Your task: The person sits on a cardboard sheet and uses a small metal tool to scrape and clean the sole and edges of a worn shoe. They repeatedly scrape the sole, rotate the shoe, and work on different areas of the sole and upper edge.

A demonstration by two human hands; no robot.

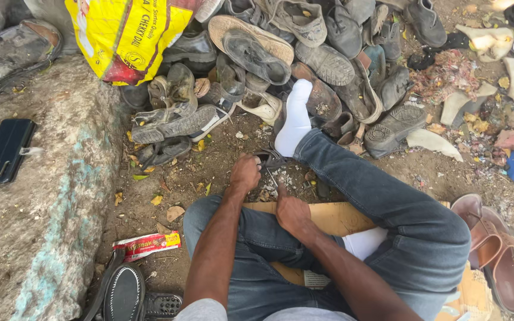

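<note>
Across the upper frame, a heap of worn shoes [304,53] lies unsorted. At centre, the left hand [245,173] is clenched on a dark shoe piece [269,159]; the right hand [291,211], forefinger extended, steadies a thin tool [273,178]; work looks unfinished.

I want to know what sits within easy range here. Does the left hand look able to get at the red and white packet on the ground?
Probably yes: the left hand has bare dirt between it and the red and white packet, beside the left knee.

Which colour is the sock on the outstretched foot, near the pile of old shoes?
The sock is plain white; the head view shows it clearly.
</note>
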